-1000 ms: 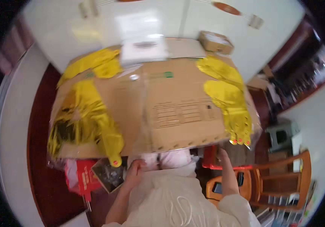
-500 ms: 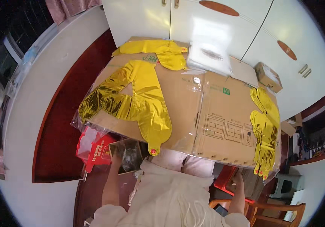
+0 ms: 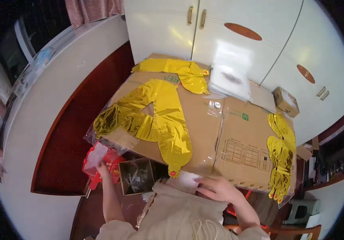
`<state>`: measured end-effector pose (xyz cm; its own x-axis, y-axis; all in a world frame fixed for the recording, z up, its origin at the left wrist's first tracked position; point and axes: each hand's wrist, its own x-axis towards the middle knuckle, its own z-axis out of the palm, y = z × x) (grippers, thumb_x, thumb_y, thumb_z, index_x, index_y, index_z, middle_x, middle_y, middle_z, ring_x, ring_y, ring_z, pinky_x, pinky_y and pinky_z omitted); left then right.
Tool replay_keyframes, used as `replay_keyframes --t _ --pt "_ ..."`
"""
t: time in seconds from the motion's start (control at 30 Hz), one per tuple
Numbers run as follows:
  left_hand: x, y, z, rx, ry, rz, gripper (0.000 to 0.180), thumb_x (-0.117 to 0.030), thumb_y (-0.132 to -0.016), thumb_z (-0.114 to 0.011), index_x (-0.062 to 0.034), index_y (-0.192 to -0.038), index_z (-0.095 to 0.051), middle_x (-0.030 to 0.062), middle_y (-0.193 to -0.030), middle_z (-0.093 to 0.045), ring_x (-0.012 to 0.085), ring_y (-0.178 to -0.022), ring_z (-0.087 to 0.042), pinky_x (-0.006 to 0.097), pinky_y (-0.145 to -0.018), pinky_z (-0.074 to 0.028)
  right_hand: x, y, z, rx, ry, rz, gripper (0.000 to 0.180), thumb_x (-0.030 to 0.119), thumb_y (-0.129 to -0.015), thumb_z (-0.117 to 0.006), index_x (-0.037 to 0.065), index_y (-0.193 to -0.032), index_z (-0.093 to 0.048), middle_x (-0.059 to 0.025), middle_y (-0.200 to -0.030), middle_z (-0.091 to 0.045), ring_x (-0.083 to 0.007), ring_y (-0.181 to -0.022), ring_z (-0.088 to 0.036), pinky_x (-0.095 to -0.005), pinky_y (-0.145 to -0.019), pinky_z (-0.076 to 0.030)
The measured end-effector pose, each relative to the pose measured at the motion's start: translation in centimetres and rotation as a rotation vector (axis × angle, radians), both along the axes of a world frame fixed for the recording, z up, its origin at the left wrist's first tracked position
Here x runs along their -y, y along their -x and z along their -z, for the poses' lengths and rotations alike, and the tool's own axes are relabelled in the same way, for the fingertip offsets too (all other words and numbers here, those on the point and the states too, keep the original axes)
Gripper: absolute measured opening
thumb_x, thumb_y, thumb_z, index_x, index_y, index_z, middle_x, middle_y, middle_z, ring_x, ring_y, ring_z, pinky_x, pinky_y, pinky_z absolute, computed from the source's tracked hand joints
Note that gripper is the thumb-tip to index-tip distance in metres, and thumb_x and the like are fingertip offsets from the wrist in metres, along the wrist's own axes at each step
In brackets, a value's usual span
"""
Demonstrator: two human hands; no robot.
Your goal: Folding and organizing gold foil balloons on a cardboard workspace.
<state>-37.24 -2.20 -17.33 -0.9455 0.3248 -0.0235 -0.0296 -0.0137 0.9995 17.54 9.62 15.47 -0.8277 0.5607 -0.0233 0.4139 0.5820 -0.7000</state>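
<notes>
My left hand is at a red container, against the whitish translucent sheet at its opening; its fingers are too small and hidden to make out. Over my lap, just off the table's front edge, my right hand stretches its fingers out, apart, with nothing seen in them. A large flat gold foil balloon with a triangular hole lies on the cardboard-covered table, its red-marked tab hanging over the near edge. Another gold foil balloon lies along the far side, and more gold foil balloons at the right.
An open cardboard box holding clear plastic stands below the table edge, beside the red container. At the back lie a stack of clear plastic bags and a small carton. White cabinets rise behind; a wooden chair is at lower right.
My left hand has moved from the open cardboard box leftward to the red container. My right hand has come up from beside the chair to over my lap. The view has shifted.
</notes>
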Motion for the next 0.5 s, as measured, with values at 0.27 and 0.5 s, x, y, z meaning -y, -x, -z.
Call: replay_keyframes --t 0.27,0.5 --pt "-4.2 -0.9 -21.1 -0.59 -0.045 -0.109 0.011 -0.011 -0.095 -0.056 -0.0023 -0.1 -0.062 0.0021 -0.092 -0.06 0.0103 -0.087 -0.054 0.025 -0.08 -0.044 -9.6 28.1 1.8 -0.282 -0.587 -0.295 0.028 0.025 -0.086 -0.058 0.006 -0.106 -0.063 -0.0125 -0.113 -0.062 -0.0281 -0.103 -0.06 -0.0373 -0.085 -0.05" --pt "-6.5 -1.5 -23.2 -0.338 0.112 0.228 0.02 -0.013 -0.093 -0.06 -0.0008 -0.109 -0.064 0.0024 -0.095 -0.065 0.0073 -0.084 -0.057 0.022 -0.076 -0.046 -8.3 39.6 5.0 0.053 -0.759 -0.373 0.016 0.018 -0.075 -0.061 0.006 -0.083 -0.069 -0.0086 -0.085 -0.069 -0.0255 -0.082 -0.067 -0.0354 -0.069 -0.055"
